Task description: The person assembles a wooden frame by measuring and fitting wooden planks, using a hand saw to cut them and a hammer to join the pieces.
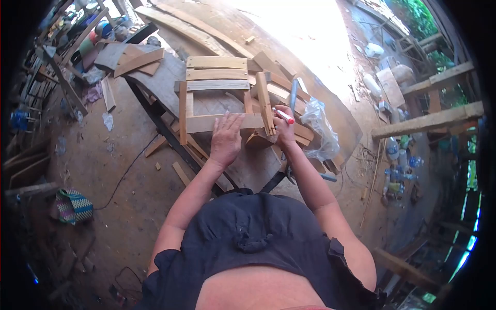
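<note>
I see the slatted wooden frame [217,74] mid-table [253,168]; my left hand [226,142] rests on its near board, fingers slightly spread. My right hand [285,128] grips a marker [284,117] by its right end. A plastic bag [321,126] lies farther right.

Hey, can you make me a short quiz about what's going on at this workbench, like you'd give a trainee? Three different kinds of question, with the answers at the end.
1. What is held in the right hand?
A) a hammer
B) a red-and-white marker
C) a paintbrush

2. True or false: the left hand has its fingers across a board of the wooden frame.

3. Fill in the missing word: the patterned woven basket sits on the ____, off to the left of the person.

Key: 1. B; 2. True; 3. ground
</note>
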The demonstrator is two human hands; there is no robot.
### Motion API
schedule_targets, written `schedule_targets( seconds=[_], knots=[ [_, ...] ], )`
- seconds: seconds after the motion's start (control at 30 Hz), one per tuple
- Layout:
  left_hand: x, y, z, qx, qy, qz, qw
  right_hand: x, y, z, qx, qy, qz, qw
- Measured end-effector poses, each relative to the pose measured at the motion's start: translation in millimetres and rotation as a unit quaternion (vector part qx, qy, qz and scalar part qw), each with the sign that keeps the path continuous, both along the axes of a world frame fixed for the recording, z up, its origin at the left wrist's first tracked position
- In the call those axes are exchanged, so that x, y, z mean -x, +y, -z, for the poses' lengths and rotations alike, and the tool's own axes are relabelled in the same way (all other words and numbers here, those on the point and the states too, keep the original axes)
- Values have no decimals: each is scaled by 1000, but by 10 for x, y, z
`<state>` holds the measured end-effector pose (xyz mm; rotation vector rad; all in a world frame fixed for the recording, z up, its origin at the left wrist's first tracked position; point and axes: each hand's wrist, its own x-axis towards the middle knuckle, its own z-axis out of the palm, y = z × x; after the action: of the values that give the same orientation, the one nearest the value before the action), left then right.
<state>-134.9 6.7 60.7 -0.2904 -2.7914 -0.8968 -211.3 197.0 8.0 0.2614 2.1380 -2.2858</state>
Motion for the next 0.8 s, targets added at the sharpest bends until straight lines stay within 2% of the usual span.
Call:
schedule_targets(
  seconds=[0.03,0.07,0.13,0.17,0.2,0.23,0.27,0.3,0.37,0.4,0.47,0.5,0.57,0.8],
  knots=[
    [-55,-7,-39,-50,4,-25,998,12,2,-23,60,-20,14,998],
    [-115,-10,-51,-45,6,-15,999,10,-3,-50,123,-40,23,991],
    [-267,-55,-66,-101,78,-38,991,-20,40,-183,124,-64,24,990],
    [-354,-73,-82,-95,80,-31,992,-33,70,-237,117,-91,19,989],
    [-450,-87,-97,-202,-36,-48,977,-37,94,-218,110,-89,24,990],
    [-543,-97,-103,-304,-154,-65,938,-33,136,-134,117,-87,29,989],
    [-623,-63,-64,-424,-179,-53,886,-24,173,-29,91,-76,17,993],
    [-692,-62,-42,-418,-178,-49,889,-15,208,73,66,-65,5,996],
    [-809,-81,-21,-484,-358,-66,795,-62,208,15,91,-60,19,994],
    [-859,-77,2,-479,-357,-65,799,-80,207,-14,109,-58,29,992],
    [-942,-50,68,-512,-458,-69,723,-114,205,-155,133,-69,41,988],
    [-975,-33,107,-507,-459,-67,726,-128,219,-192,151,-82,51,984],
    [-1021,-8,183,-544,-506,-76,665,-63,297,-55,165,-74,61,982],
    [-1022,-19,179,-560,-515,-70,645,-144,554,-180,203,-80,99,971]
  ],
)
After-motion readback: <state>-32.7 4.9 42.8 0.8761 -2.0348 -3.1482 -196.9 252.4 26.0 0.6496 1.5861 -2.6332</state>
